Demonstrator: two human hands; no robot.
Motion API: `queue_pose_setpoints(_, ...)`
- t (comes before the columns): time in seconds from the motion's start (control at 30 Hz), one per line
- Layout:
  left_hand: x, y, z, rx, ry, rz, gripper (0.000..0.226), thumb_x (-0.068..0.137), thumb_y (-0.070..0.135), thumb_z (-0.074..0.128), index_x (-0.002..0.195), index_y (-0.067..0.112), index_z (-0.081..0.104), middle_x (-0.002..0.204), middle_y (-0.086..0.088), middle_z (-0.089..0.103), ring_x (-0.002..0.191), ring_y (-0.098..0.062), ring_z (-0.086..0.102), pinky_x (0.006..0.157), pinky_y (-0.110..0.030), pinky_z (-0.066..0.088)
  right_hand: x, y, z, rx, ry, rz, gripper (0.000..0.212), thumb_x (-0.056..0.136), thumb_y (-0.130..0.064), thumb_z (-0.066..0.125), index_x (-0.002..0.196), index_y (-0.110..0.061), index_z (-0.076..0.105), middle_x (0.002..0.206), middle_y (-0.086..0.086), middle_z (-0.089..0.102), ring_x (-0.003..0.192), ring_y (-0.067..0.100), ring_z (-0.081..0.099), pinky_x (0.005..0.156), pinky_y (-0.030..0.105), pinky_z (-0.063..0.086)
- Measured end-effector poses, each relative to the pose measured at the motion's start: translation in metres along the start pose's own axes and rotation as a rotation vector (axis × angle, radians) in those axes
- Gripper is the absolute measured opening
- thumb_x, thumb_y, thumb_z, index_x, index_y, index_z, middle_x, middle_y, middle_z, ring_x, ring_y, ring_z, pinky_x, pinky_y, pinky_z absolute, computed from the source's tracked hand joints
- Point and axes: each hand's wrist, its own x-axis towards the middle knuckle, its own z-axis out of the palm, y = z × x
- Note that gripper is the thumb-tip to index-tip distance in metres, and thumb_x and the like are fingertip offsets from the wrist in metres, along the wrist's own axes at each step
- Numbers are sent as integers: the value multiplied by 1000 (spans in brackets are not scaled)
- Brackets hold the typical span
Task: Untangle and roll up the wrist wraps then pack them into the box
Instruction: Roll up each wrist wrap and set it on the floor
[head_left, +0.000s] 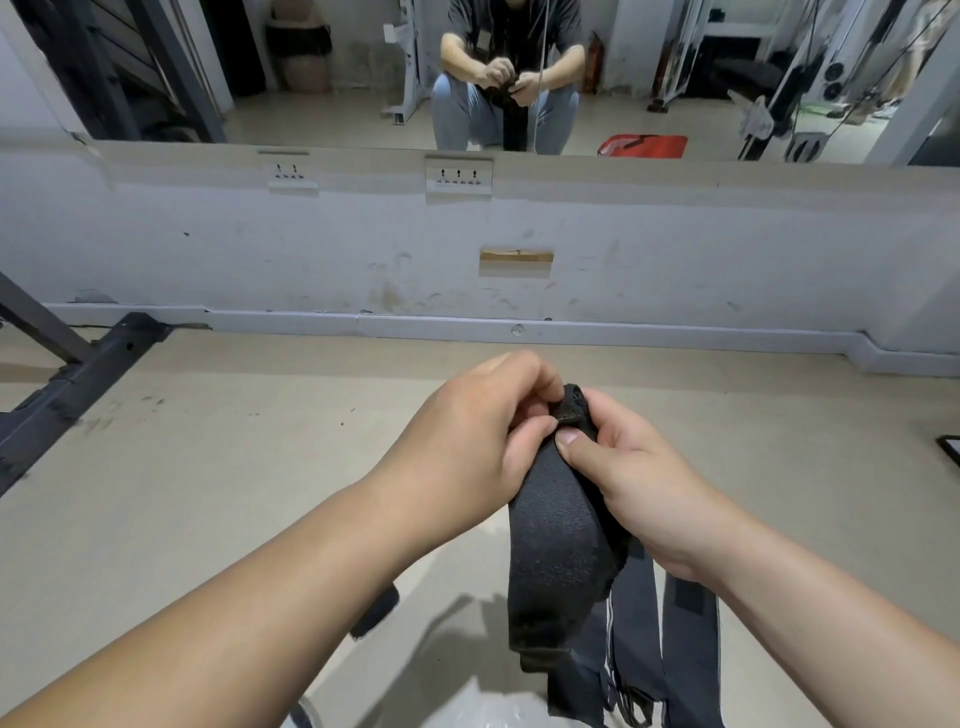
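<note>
A black wrist wrap (558, 545) hangs down from both my hands in the middle of the head view. My left hand (478, 431) pinches its top end from the left, fingers curled over it. My right hand (628, 478) grips the same end from the right, thumb pressed on the fabric. The top end (571, 405) is folded into a small tight bunch between my fingertips. More dark straps (685, 649), with a Velcro patch, dangle below my right wrist. No box is in view.
A beige floor (260, 467) runs to a grey wall with a mirror (363, 78) above it. A black metal rack base (78, 384) lies at the left. A dark cylinder (376, 610) shows under my left forearm. Crinkled clear plastic (467, 712) lies at the bottom edge.
</note>
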Motion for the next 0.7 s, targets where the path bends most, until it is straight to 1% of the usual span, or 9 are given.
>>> queue_pose_setpoints(0.1,1,-3,-6,-64,66,-85,33,86,17,83,113,24,66,90,15,57,81,-4,55,71,-14,42,0,0,-3,-11,-18,-24,27,108,-2,47,110,-19,68,98,7,70,90,17,61,80,38,43)
queue_pose_setpoints(0.2,0,-9,-10,-50,39,-126,51,84,32,86,130,25,68,111,17,60,103,2,56,84,-8,39,-2,-4,-2,-4,-47,-36,23,109,0,45,109,-13,65,95,3,68,88,17,60,79,37,42)
queue_pose_setpoints(0.27,-3,-11,-8,-88,-11,-151,38,87,32,81,124,25,74,111,17,69,106,1,62,86,-11,43,-2,-3,-1,-32,-51,-32,23,108,0,46,113,-13,65,98,3,69,91,16,60,82,37,43)
queue_pose_setpoints(0.37,-3,-10,-4,-136,8,-180,17,89,23,82,105,25,79,97,15,74,95,-2,68,82,-21,51,0,-2,4,-30,-28,-8,28,108,-1,46,119,-16,67,111,9,74,101,17,66,91,39,48)
queue_pose_setpoints(0.43,-2,-8,-1,-57,39,-165,12,88,29,78,100,26,78,92,13,71,90,-7,67,80,-33,55,1,-2,6,4,-8,11,25,102,-8,54,120,-18,68,114,14,75,103,21,68,91,40,50)
queue_pose_setpoints(0.53,-1,1,2,113,57,-100,9,85,33,69,92,27,69,87,10,60,83,-16,60,68,-42,54,1,-4,5,121,3,75,38,81,-24,60,117,-13,68,107,14,74,103,25,70,90,41,51)
queue_pose_setpoints(0.6,-1,8,4,192,99,-53,5,84,28,70,87,28,66,84,9,54,77,-13,50,60,-39,51,1,-5,5,158,-18,87,45,88,-43,63,122,-14,67,121,14,74,119,27,69,108,49,48)
queue_pose_setpoints(0.63,-1,10,6,201,126,-43,6,83,26,71,85,28,65,82,8,52,75,-11,47,57,-36,49,0,-5,5,141,-7,82,46,96,-51,60,125,-16,67,125,12,74,123,26,68,112,51,47)
queue_pose_setpoints(0.7,-1,10,11,183,161,-45,8,84,23,73,82,28,66,79,8,51,74,-11,47,55,-35,47,0,-5,7,79,59,68,42,108,-50,49,123,-15,66,122,12,75,122,28,69,110,52,50)
